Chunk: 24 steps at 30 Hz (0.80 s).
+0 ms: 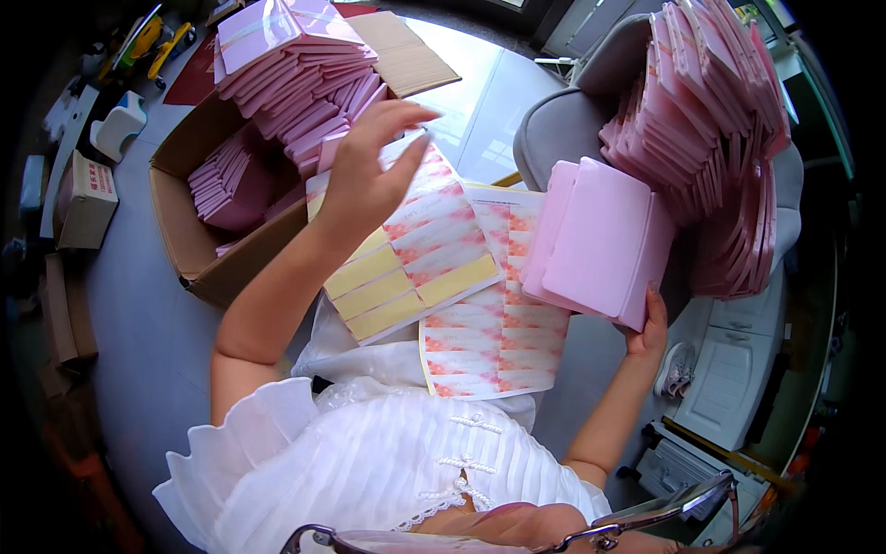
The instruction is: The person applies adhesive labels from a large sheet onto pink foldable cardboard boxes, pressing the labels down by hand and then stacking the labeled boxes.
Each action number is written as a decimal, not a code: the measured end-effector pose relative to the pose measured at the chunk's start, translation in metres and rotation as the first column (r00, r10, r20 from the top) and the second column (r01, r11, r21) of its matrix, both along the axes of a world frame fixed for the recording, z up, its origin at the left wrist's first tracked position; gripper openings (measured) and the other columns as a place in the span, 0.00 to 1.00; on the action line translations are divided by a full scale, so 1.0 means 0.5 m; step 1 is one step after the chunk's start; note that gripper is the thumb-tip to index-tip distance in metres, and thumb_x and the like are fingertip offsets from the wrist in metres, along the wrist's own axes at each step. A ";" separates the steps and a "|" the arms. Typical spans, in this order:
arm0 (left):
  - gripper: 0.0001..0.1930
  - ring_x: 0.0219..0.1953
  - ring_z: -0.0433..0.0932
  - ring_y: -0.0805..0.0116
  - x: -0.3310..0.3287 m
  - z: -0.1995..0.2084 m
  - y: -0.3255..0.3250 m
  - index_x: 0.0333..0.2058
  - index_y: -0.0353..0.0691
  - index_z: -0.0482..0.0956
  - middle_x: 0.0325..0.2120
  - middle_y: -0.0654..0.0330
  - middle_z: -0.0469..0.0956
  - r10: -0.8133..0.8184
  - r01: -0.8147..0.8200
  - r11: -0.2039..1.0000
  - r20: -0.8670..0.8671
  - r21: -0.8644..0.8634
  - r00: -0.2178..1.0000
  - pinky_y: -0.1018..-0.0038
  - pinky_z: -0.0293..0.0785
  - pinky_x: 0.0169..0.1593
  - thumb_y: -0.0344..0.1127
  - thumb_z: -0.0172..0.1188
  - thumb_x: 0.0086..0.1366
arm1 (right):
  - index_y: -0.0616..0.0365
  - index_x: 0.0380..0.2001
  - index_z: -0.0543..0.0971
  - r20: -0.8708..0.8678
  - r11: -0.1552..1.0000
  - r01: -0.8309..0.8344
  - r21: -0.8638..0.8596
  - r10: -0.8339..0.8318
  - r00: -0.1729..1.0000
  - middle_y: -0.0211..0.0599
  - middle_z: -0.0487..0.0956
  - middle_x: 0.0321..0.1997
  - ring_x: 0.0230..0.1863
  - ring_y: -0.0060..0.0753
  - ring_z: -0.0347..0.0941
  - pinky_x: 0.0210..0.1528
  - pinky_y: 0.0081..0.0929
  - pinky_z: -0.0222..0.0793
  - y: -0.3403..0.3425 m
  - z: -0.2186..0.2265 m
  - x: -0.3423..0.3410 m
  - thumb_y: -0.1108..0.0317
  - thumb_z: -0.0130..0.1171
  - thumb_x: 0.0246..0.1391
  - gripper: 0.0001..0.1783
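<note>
My left hand (371,166) is raised over the upper part of a label sheet (434,217), thumb and fingers apart, with nothing visible between them. This sheet carries white labels with red-orange patterns, and pale yellow backing shows where labels are gone. Beneath it, a second label sheet (503,346) with similar printing lies across my lap. Toward the right, my right hand (648,323) grips the lower right corner of a flat glossy pink packet (595,235). Other pink layers show behind its left and right edges.
A cardboard box (198,249) at the left holds pink packets (286,78) piled above its rim. At the right, a grey chair (549,129) bears tall stacks of pink packets (688,111). A white cabinet (729,379) and shoes (678,369) are beyond my right arm.
</note>
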<state>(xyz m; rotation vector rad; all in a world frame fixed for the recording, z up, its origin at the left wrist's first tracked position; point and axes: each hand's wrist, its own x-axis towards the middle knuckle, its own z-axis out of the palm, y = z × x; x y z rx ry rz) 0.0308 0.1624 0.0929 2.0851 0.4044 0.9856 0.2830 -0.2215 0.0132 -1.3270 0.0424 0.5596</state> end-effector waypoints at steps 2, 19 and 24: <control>0.15 0.45 0.68 0.69 -0.084 -0.062 -0.016 0.47 0.36 0.72 0.44 0.58 0.69 0.275 -0.279 0.960 -0.083 -0.031 0.958 0.75 0.63 0.53 0.26 0.56 0.59 | 0.64 0.49 0.71 0.122 0.995 -0.026 -0.094 0.037 0.992 0.35 0.76 0.45 0.45 0.28 0.72 0.50 0.26 0.68 0.026 0.040 0.004 0.64 0.61 0.54 0.22; 0.12 0.41 0.77 0.66 -0.210 -0.271 0.044 0.46 0.31 0.68 0.41 0.52 0.76 0.407 -0.036 0.098 0.007 -0.994 0.913 0.71 0.76 0.46 0.26 0.51 0.64 | 0.67 0.57 0.64 0.963 0.781 0.567 -0.263 0.177 0.203 0.45 0.76 0.47 0.46 0.36 0.73 0.54 0.31 0.65 0.156 0.145 -0.115 0.71 0.49 0.61 0.22; 0.14 0.36 0.77 0.77 -0.153 -0.100 -0.032 0.48 0.33 0.65 0.36 0.55 0.79 0.216 0.032 0.567 0.187 -0.823 0.958 0.80 0.74 0.41 0.30 0.54 0.66 | 0.68 0.63 0.48 0.945 0.937 -0.208 -0.281 0.308 0.113 0.44 0.80 0.41 0.45 0.38 0.76 0.50 0.29 0.69 0.341 0.203 -0.305 0.80 0.52 0.56 0.36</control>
